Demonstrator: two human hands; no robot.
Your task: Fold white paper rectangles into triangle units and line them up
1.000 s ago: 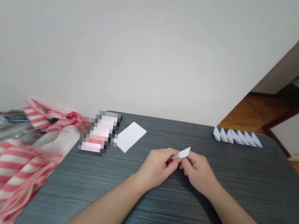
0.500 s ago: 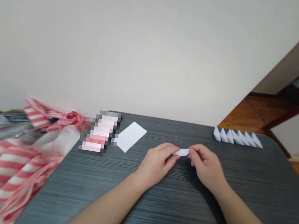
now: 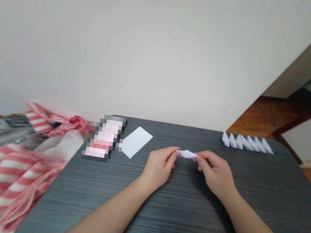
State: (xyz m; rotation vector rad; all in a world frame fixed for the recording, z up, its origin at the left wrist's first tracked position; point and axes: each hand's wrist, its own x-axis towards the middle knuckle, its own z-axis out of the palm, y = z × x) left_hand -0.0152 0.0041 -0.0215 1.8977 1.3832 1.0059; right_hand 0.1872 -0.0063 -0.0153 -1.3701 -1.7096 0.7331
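A small piece of folded white paper [image 3: 186, 153] is stretched sideways between my two hands, above the dark table. My left hand [image 3: 159, 168] pinches its left tip between thumb and fingers. At the opposite tip, my right hand [image 3: 215, 172] has a like pinch, with its thumb toward me. The paper shows a raised crease in its middle, and both of its ends are partly hidden by fingertips. To the left of my hands lies a flat white sheet of paper [image 3: 136, 142].
The dark wood-grain table [image 3: 174, 222] stands against a pale wall. A row of several folded white paper pieces [image 3: 247, 143] lies at its back right. A blurred-out phone-like object [image 3: 105, 138] is at the back left. Red-and-white striped cloth [image 3: 11, 172] is heaped beyond the left edge.
The folded paper has turned from slanted to nearly level and shows a different side. My left hand has shifted its hold to the left tip, and my hands are farther apart.
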